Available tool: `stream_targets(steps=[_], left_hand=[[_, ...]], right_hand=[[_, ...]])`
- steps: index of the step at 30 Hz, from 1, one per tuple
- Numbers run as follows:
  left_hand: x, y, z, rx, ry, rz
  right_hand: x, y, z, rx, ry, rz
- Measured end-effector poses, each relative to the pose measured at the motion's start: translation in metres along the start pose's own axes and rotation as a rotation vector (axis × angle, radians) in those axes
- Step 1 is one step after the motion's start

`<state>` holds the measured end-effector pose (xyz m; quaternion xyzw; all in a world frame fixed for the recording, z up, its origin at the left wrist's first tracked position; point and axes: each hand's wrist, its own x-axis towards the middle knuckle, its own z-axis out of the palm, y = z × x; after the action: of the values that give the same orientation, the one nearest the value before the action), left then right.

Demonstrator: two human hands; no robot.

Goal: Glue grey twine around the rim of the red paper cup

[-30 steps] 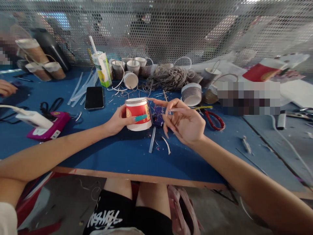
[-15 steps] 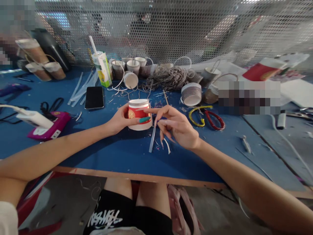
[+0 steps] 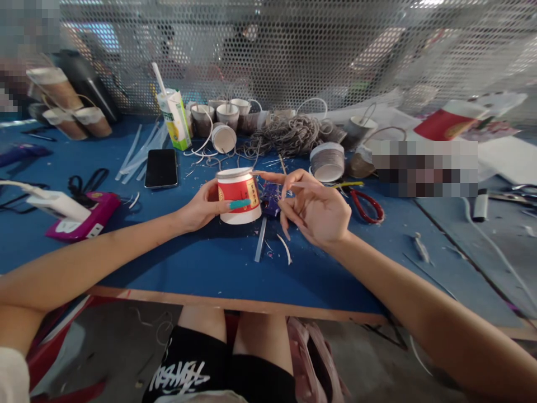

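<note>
Head view: cup (image 3: 230,190) is over blue surface (image 3: 188,274), its red label's (image 3: 235,196) yellow panel (image 3: 251,188) bearing chars too small to read, L hand (image 3: 201,207) grip closed round cup's side, R hand (image 3: 316,207) grip loosely spread, index tip (image 3: 260,175) nr rim (image 3: 232,173), contact unconfirmed.

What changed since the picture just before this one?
The right hand moved to the right, and the yellow label on the cup now shows. I see nothing picked up or dropped. The left hand still holds the cup; the phone and drink carton stayed put.
</note>
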<state>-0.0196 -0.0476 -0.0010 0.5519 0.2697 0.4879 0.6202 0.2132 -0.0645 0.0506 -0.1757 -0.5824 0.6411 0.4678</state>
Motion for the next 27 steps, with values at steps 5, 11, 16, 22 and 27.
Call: stream_targets(steps=[5,11,16,22,27], left_hand=[[0.0,0.002,0.004,-0.044,-0.016,-0.025],[0.0,0.002,0.004,0.012,-0.02,-0.058],[0.0,0.003,0.004,-0.019,-0.016,-0.054],[0.0,0.003,0.004,0.012,-0.084,-0.063],[0.0,0.002,0.001,0.029,-0.074,-0.057]], right_hand=[[0.0,0.001,0.001,-0.011,-0.005,0.022],[0.001,0.001,0.0,-0.012,0.041,0.045],[0.001,0.003,-0.004,-0.034,0.169,-0.126],[-0.004,0.002,0.005,-0.104,-0.04,-0.055],[-0.007,0.003,0.007,-0.093,-0.108,0.018]])
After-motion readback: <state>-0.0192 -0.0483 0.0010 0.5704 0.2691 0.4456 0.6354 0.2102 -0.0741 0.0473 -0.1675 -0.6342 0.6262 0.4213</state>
